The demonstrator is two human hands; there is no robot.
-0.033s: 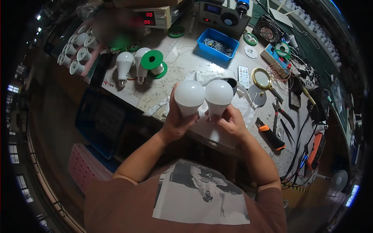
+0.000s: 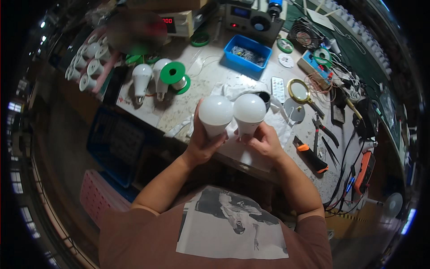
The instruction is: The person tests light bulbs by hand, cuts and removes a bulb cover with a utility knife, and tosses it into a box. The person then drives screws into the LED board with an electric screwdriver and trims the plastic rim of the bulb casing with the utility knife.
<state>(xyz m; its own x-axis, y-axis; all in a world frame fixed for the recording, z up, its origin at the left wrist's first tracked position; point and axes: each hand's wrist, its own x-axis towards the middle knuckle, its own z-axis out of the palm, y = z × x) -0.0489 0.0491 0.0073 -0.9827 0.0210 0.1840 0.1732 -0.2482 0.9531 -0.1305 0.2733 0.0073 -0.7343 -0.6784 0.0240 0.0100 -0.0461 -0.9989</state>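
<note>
My left hand (image 2: 201,145) grips a white LED bulb (image 2: 215,110) by its body, globe facing up toward me. A second, similar bulb (image 2: 249,107) is held in my right hand (image 2: 266,141), close beside the first. Both are over a white cloth (image 2: 233,154) on the workbench (image 2: 148,115). A dark round object (image 2: 265,99) shows partly behind the right bulb. To the left stand or lie two more bulbs (image 2: 142,80), beside a green spool of wire (image 2: 174,71).
Around them are a blue bin of small parts (image 2: 246,56), pink tray of white cups (image 2: 94,67), instrument box (image 2: 251,18), remote (image 2: 277,88), magnifier (image 2: 299,92), pliers (image 2: 327,131), utility knife (image 2: 309,154), red-orange meter (image 2: 363,172), cables, and crates (image 2: 105,193) below at left.
The view has shifted slightly, so the bench items sit a little left and lower in the picture. Both hands still hold their bulbs in the same way.
</note>
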